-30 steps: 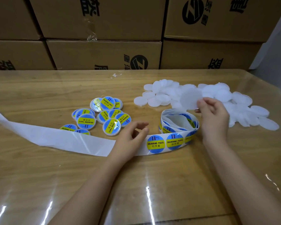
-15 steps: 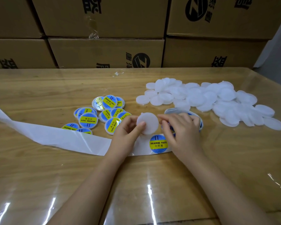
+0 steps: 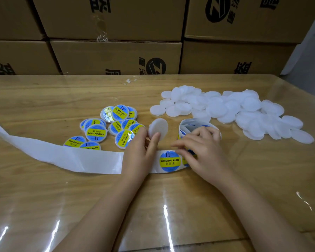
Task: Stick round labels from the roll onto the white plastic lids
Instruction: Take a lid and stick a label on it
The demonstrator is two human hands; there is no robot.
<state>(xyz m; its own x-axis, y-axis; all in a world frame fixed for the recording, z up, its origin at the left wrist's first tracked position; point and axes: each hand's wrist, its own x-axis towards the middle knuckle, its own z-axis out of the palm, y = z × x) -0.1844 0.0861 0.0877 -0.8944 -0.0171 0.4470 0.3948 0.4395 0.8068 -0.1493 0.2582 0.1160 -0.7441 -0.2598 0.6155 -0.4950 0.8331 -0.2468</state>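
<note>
One camera, worn on the person's head, wide-angle, straight lines bowed toward the frame edges. It faces forward and down over the wooden table (image 3: 44, 188). The label roll (image 3: 193, 124) sits a little right of frame centre, close, within arm's reach. The forearms (image 3: 102, 215) run in from the bottom edge toward the roll. Beyond the roll comes the table's far edge, then stacked cardboard boxes (image 3: 116, 57) fill the top. Right of the roll, the table's right edge shows.
</note>
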